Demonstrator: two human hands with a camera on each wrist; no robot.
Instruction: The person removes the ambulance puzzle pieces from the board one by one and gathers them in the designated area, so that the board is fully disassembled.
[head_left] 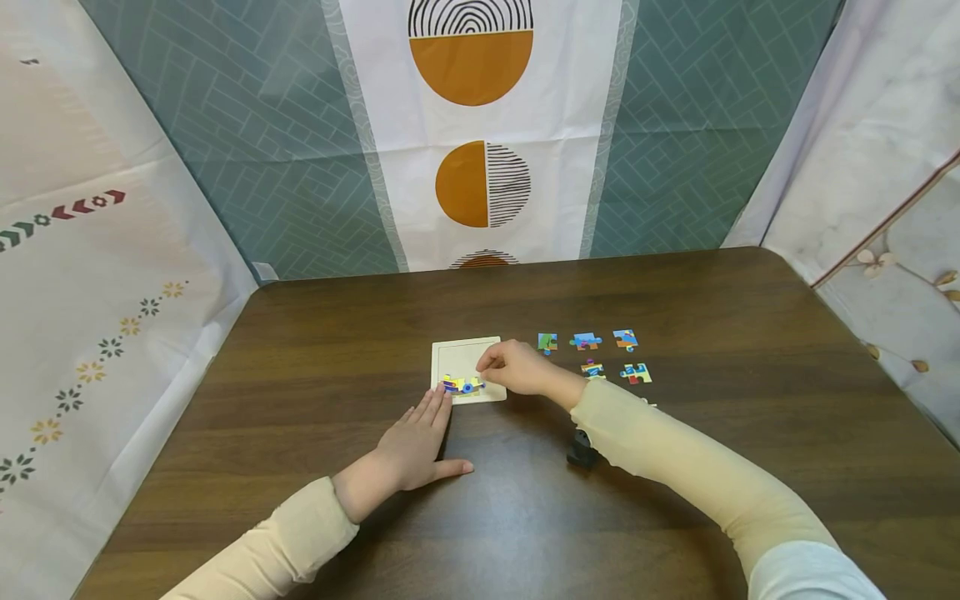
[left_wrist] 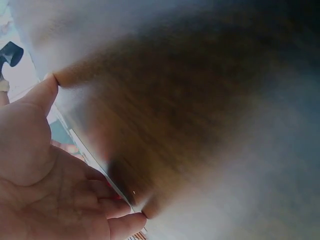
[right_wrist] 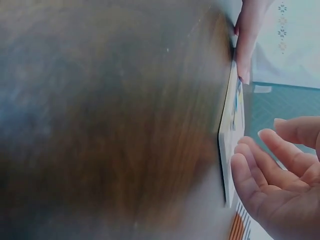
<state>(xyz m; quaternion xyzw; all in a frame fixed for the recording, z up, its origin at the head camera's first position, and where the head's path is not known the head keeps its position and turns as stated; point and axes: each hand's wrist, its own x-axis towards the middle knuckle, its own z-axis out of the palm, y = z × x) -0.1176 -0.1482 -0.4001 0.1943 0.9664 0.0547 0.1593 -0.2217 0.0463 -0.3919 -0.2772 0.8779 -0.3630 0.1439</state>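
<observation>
A square cream puzzle tray (head_left: 457, 351) with a raised border lies flat on the table. Joined yellow and blue jigsaw pieces (head_left: 467, 386) are along its near side. My left hand (head_left: 416, 439) lies with fingers extended, their tips on the tray's near left corner and the thumb spread out on the table. Over the tray's right part is my right hand (head_left: 517, 367), fingers loosely bent, close to the right end of the joined pieces. In the right wrist view nothing shows between the fingers of that right hand (right_wrist: 280, 175).
Several loose jigsaw pieces (head_left: 586, 341) lie in rows right of the tray; one is partly hidden by the right sleeve (head_left: 660, 446). A small black object (head_left: 581, 451) shows under the right forearm. The brown wooden table (head_left: 337, 333) ends at patterned cloth hangings (head_left: 300, 167).
</observation>
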